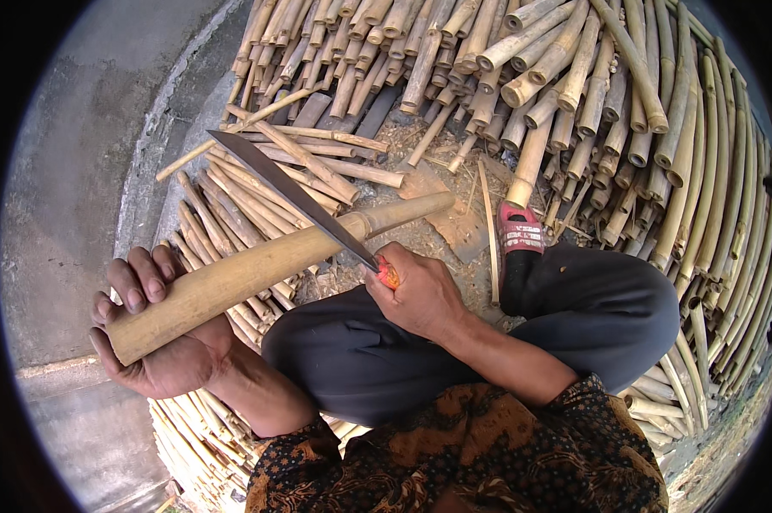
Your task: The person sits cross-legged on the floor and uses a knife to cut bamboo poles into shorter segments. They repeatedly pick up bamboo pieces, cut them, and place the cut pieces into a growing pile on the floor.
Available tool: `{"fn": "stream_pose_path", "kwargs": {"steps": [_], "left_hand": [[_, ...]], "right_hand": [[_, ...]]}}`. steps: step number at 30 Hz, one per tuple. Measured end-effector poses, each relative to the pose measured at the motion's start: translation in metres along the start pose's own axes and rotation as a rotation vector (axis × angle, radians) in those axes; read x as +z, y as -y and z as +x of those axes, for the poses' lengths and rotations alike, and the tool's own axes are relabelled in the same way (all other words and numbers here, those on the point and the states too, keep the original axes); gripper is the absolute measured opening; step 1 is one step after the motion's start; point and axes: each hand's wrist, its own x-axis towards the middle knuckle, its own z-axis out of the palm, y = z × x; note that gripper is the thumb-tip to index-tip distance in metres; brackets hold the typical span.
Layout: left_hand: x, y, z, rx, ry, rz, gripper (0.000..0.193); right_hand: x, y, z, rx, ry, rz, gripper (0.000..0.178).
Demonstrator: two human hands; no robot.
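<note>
One bamboo pole (249,278), slanting above the lap (343,350); one knife (287,192), blade crossing over it. Left hand (176,355): grip half-curled round pole's lower-left end. Right hand (420,295): grip wrapped round knife handle. Stacked canes (574,85): too many to count.

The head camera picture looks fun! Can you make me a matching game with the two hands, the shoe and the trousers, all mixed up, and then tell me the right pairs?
Things:
1. left hand
2. right hand
3. shoe
4. trousers

Matches:
A. red, with pale bands
B. grips the knife
C. plain and dark
D. holds the thick end of the bamboo piece

Right pairs: 1-D, 2-B, 3-A, 4-C
</note>
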Motion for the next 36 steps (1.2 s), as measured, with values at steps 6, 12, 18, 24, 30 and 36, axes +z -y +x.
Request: {"fn": "stream_pose_path", "kwargs": {"steps": [6, 12, 18, 24, 30, 36], "left_hand": [[-0.006, -0.003, 0.000, 0.075, -0.003, 0.023, 0.041], [0.003, -0.001, -0.002, 0.101, 0.004, 0.033, 0.044], [0.012, -0.003, -0.003, 0.093, -0.021, 0.048, 0.044], [0.007, -0.004, -0.006, 0.057, -0.071, 0.029, 0.051], [0.003, -0.003, -0.007, 0.102, -0.031, 0.039, 0.060], [0.001, -0.005, -0.001, 0.079, -0.112, 0.113, 0.053]], "right_hand": [[-0.005, 0.006, 0.007, 0.283, -0.081, -0.020, 0.027], [-0.010, 0.008, 0.005, 0.133, -0.017, -0.020, 0.024], [-0.005, -0.003, 0.000, 0.227, -0.028, -0.020, 0.028], [-0.006, 0.003, -0.001, 0.286, -0.017, -0.001, 0.025], [-0.008, 0.009, 0.000, 0.058, 0.081, 0.007, 0.029], [-0.004, 0.001, 0.001, 0.292, -0.042, -0.052, 0.029]]}}
